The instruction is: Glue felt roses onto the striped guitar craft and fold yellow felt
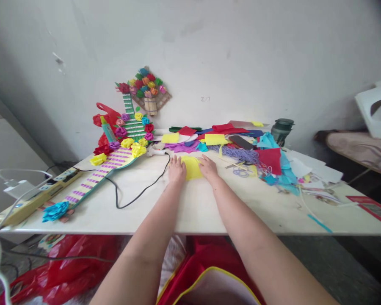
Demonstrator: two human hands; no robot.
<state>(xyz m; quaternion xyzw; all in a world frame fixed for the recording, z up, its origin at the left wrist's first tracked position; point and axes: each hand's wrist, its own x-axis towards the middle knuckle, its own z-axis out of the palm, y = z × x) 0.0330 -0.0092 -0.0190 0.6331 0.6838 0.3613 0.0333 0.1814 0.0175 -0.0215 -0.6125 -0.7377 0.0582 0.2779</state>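
Note:
A yellow sheet of crepe paper (192,168) lies flat on the white table in front of me. On its left edge rests my left hand (177,170), palm down with the fingers stretched forward. My right hand (208,168) lies over the right edge of the same sheet, its fingertips touching the upper right corner. Neither hand appears to lift the paper. Just beyond my left hand is a white glue gun (155,151) with a black cord (139,199). To the right of my right hand lie scissors (236,165) near some lavender strings.
Folded coloured papers (216,139), a dark phone (241,142) and a dark bottle (282,130) line the back. A striped panel with paper flowers (98,178) and a power strip (57,186) occupy the left. Blue paper (284,171) and scraps lie right.

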